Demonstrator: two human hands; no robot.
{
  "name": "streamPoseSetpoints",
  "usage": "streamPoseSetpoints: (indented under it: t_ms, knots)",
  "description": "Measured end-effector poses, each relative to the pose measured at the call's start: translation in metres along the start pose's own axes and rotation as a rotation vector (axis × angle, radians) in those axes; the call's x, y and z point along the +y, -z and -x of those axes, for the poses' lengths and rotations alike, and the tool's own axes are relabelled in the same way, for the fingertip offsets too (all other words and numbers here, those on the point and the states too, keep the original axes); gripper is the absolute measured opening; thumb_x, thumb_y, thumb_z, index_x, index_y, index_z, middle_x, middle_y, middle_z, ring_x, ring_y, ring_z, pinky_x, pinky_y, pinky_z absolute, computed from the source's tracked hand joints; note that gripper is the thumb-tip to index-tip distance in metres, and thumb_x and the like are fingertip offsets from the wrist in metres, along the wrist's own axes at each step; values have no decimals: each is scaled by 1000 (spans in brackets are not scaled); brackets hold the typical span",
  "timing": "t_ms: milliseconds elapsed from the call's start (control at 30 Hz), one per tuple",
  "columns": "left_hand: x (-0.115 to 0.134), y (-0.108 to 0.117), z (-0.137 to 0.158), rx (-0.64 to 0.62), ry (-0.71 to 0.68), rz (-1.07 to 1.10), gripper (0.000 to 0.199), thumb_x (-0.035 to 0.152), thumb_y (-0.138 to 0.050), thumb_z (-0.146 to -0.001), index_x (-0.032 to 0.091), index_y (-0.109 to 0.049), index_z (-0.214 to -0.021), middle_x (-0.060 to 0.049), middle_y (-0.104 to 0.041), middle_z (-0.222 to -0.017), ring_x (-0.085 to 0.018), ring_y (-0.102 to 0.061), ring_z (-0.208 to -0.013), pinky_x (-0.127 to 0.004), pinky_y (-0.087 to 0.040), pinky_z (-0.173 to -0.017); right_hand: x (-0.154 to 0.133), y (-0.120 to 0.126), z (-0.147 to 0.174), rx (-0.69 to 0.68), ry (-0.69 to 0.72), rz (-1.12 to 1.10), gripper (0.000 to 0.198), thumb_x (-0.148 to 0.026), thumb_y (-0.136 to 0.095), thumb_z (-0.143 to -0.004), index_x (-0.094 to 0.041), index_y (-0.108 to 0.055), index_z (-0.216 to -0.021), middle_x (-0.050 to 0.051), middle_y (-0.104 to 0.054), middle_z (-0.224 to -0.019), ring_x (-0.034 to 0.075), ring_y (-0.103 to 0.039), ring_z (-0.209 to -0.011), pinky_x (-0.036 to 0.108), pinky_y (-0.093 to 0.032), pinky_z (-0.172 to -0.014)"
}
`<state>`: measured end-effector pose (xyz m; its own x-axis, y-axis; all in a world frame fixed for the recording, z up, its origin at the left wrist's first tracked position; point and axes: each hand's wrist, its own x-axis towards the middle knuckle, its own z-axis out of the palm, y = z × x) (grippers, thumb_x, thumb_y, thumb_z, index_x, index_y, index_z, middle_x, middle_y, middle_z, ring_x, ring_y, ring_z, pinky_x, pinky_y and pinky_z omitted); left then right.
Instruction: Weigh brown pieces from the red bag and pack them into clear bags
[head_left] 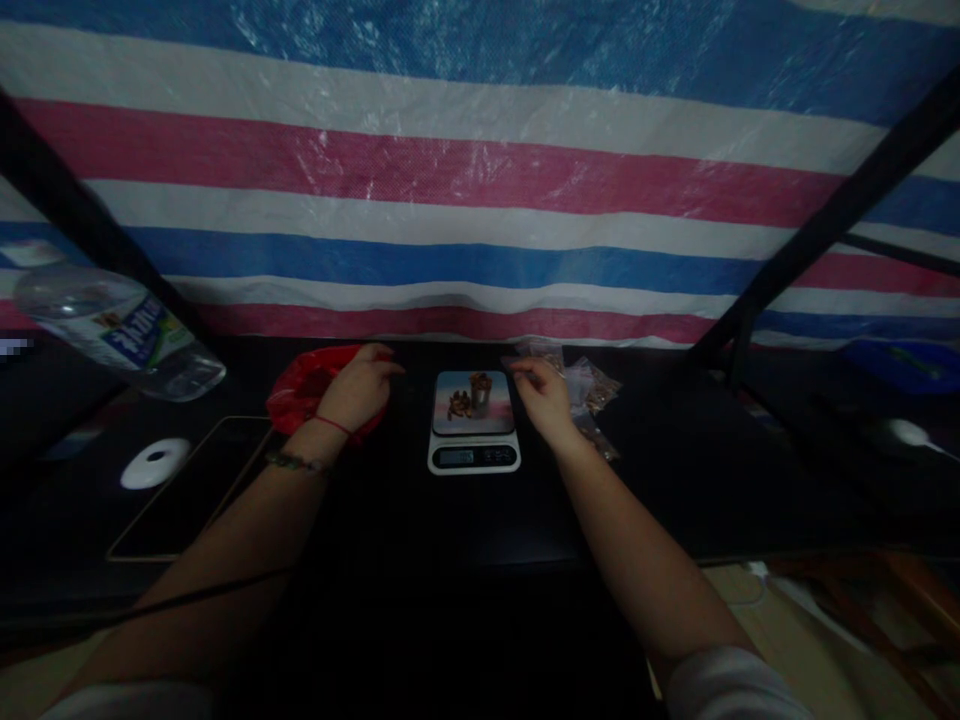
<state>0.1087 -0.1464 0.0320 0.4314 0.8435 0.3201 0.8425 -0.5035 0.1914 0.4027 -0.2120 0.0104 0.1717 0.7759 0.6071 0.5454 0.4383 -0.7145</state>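
Note:
A white kitchen scale (pixel 474 455) sits on the black table between my hands, its small display lit. On its platform are a small metal cup (pixel 481 398) filled with brown pieces and a loose heap of brown pieces (pixel 459 404) to its left. My left hand (pixel 361 388) is over the right side of a red plastic bag (pixel 289 390), fingers stretched to the right and nothing visible in them. Beside the platform's right edge, my right hand (pixel 543 398) has loosely bent fingers and no visible object. Several clear plastic bags (pixel 598 388) with small brown contents lie right behind it.
To the left are a tilted clear bottle (pixel 124 325), a white round device (pixel 156 463) and a dark tablet or phone (pixel 191 490). A striped tarp (pixel 465 180) hangs behind the table, with dark poles (pixel 832 215) at both sides. Something blue (pixel 904 367) lies far right.

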Motion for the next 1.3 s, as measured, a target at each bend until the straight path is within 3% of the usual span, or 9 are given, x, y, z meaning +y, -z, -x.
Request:
streamPoseSetpoints:
  t_ms: [167, 233, 400, 500, 633, 767, 1033, 1167, 1300]
  knots:
    - [7, -18, -4, -211, -59, -73, 35, 34, -44, -86, 17, -72, -98, -10, -64, -110, -23, -59, -104, -33, -45, -97, 1, -1, 1, -5, -9, -4, 17, -23, -53, -80, -21, -69, -87, 6, -67, -95, 21, -61, -92, 36, -49, -80]
    - [7, -23, -6, -209, -46, -93, 37, 39, -45, -87, 17, -72, -96, -11, -65, -107, -24, -60, -101, -34, -47, -93, 1, -1, 1, -7, -6, -5, 16, -22, -53, -81, -21, -68, -87, 6, -67, -95, 21, -61, -93, 35, -49, -80]
    - [8, -22, -9, -211, -53, -66, 27, 26, -46, -84, 19, -72, -87, -8, -67, -101, -21, -61, -97, -31, -47, -91, -1, 0, 1, -7, 16, 7, 17, -22, -53, -81, -21, -68, -86, 6, -67, -95, 21, -61, -93, 35, -49, -81]
    - [3, -4, -5, -66, -39, -20, 27, 30, -47, -85, 18, -71, -89, -8, -67, -102, -22, -61, -96, -32, -47, -90, -1, 0, 1, -6, 15, 10, 16, -22, -53, -81, -21, -68, -86, 6, -67, -94, 21, -61, -93, 35, -49, -81]
    - [-17, 26, 2, 83, 183, -96, 29, 35, -49, -84, 17, -68, -98, -10, -68, -102, -25, -60, -96, -37, -47, -88, 1, -1, 2, -13, 15, -1, 17, -21, -52, -80, -20, -68, -87, 7, -67, -95, 21, -61, -94, 34, -49, -80]
    - [-34, 35, 3, -161, 339, -130, 28, 30, -55, -78, 18, -68, -100, -11, -69, -100, -26, -63, -88, -36, -48, -79, 3, -1, 2, -23, 9, -4, 17, -23, -52, -81, -20, -68, -87, 6, -67, -95, 20, -61, -93, 34, -49, -78]
    - [-6, 14, 4, -319, 131, -52, 45, 57, -45, -82, 21, -72, -88, -8, -72, -87, -23, -65, -79, -29, -47, -70, 5, 1, -2, -3, 19, 73, 18, -23, -51, -80, -21, -68, -84, 5, -69, -91, 21, -61, -90, 36, -48, -82]
    - [4, 7, 5, -305, 41, -85, 34, 43, -46, -83, 19, -70, -83, -9, -71, -89, -23, -64, -80, -30, -47, -71, 9, 18, -10, -6, -2, 323, 22, -22, -50, -78, -19, -69, -89, 8, -68, -94, 23, -60, -95, 37, -46, -88]
    - [13, 3, 4, -225, -116, -51, 31, 34, -41, -87, 17, -66, -82, -9, -69, -89, -21, -63, -82, -31, -47, -78, 21, 53, -20, 32, -241, 712, 32, -29, -51, -79, -16, -68, -102, 14, -65, -105, 28, -57, -103, 43, -41, -94]
